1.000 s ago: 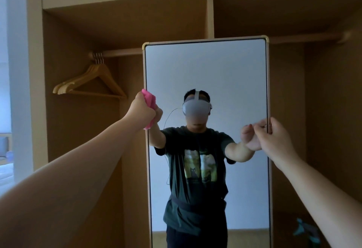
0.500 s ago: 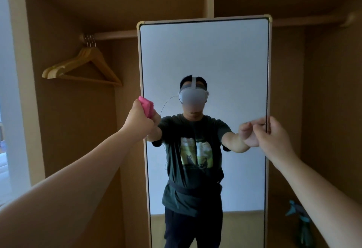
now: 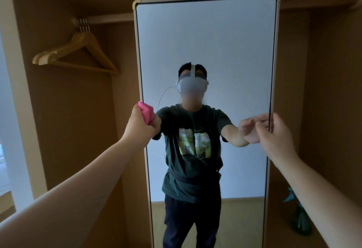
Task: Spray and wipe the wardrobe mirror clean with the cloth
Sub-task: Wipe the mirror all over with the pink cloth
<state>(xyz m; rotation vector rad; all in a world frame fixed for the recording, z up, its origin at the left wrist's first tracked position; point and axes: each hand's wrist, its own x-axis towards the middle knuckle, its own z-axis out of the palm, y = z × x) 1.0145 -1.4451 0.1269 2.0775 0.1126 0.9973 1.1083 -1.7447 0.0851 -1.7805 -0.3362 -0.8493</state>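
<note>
Mirror stands upright in the wardrobe; its bottom edge is cut off by the frame. Left hand is clenched round the pink cloth, right at the mirror's left edge, and most of the cloth is buried in the fist. Right hand pinches the mirror's right edge; we can't see the fingertips past the frame. Wooden hangers hang on the rail, left. A dim green object sits low right, partly behind the right arm. We can't tell what it is.
</note>
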